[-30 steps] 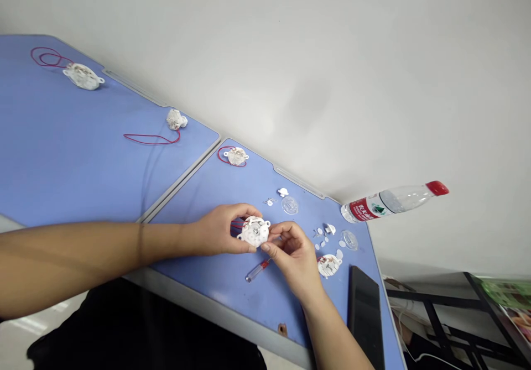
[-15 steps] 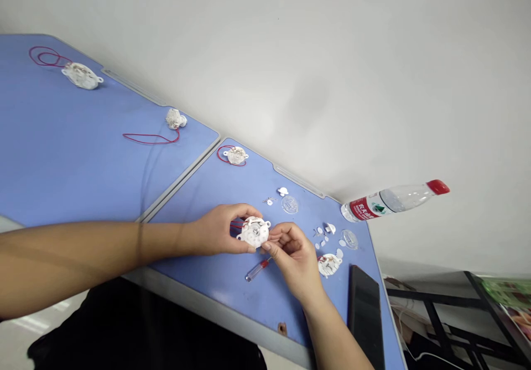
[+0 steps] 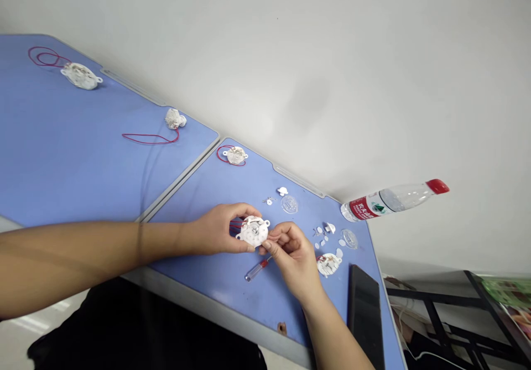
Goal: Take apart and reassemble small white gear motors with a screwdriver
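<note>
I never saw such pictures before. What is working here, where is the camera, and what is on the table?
No machine works here, only a person. A head-worn camera looks forward and down at the work. The bare left hand holds a round white part with red wires; the bare right hand is at its edge. On the blue table lie similar white parts, small loose pieces, a slim tool and a dark flat object, with a bottle near the wall.
</note>
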Demonstrator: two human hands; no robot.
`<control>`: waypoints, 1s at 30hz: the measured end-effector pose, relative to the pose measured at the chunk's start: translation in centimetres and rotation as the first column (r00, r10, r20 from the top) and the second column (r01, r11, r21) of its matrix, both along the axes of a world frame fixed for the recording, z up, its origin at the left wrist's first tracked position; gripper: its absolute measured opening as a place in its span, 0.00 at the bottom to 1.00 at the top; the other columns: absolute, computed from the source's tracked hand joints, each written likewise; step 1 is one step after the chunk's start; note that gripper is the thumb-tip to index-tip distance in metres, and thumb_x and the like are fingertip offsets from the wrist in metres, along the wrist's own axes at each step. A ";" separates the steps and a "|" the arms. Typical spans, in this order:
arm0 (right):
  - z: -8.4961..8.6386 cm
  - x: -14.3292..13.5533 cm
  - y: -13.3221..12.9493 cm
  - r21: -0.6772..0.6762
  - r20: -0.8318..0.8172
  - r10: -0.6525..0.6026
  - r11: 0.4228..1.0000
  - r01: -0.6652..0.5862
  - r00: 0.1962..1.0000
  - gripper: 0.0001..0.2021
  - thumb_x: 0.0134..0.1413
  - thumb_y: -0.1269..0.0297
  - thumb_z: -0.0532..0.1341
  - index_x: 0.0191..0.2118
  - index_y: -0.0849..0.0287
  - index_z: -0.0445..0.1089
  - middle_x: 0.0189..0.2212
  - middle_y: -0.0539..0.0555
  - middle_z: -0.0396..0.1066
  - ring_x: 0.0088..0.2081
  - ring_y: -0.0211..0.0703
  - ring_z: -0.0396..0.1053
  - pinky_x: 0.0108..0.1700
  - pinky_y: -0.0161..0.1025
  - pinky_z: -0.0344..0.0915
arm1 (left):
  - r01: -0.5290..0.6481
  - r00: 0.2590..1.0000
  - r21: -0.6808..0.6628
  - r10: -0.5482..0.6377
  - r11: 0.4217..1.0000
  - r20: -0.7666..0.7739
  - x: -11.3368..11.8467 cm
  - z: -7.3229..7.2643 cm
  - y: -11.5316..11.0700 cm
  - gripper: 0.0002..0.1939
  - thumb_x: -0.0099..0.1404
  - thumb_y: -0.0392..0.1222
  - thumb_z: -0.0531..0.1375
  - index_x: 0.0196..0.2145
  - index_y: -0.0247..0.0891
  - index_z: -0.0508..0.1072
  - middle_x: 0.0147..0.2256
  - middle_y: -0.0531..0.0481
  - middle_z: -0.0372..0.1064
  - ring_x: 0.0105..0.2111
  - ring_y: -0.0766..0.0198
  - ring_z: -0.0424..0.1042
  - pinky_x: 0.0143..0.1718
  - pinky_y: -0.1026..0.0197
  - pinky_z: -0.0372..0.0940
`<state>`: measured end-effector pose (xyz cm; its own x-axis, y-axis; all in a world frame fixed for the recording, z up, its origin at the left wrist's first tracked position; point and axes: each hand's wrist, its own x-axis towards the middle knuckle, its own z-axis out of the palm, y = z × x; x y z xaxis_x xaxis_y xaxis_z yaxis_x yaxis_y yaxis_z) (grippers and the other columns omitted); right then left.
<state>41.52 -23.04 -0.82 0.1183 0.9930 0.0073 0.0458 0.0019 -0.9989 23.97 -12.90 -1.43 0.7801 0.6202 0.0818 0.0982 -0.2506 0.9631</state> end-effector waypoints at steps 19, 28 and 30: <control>-0.1 -0.3 0.2 -0.031 -0.071 -0.006 1.000 0.004 0.997 0.13 0.48 0.61 0.70 0.32 0.57 0.64 0.22 0.46 0.72 0.25 0.34 0.71 0.30 0.32 0.65 | -0.025 1.000 0.036 0.025 0.999 0.008 0.1 -0.2 -0.2 0.24 0.49 0.39 0.67 0.45 0.39 0.69 0.41 0.50 0.73 0.42 0.59 0.73 0.44 0.59 0.68; -0.1 -0.2 0.1 -0.077 -0.050 0.015 0.997 -0.019 0.999 0.13 0.50 0.58 0.69 0.32 0.57 0.63 0.21 0.47 0.73 0.24 0.37 0.72 0.28 0.33 0.66 | -0.027 1.000 0.009 0.027 1.000 0.000 0.1 -0.2 -0.2 0.24 0.48 0.39 0.68 0.45 0.39 0.69 0.41 0.50 0.73 0.42 0.58 0.74 0.44 0.58 0.69; 0.0 -0.2 0.1 -0.084 -0.084 0.006 0.996 -0.014 0.996 0.14 0.49 0.59 0.69 0.32 0.57 0.64 0.21 0.46 0.73 0.24 0.37 0.72 0.29 0.33 0.67 | -0.033 0.999 0.014 0.033 0.999 -0.001 0.1 -0.2 -0.2 0.24 0.49 0.38 0.67 0.45 0.39 0.69 0.41 0.50 0.73 0.42 0.59 0.74 0.45 0.58 0.68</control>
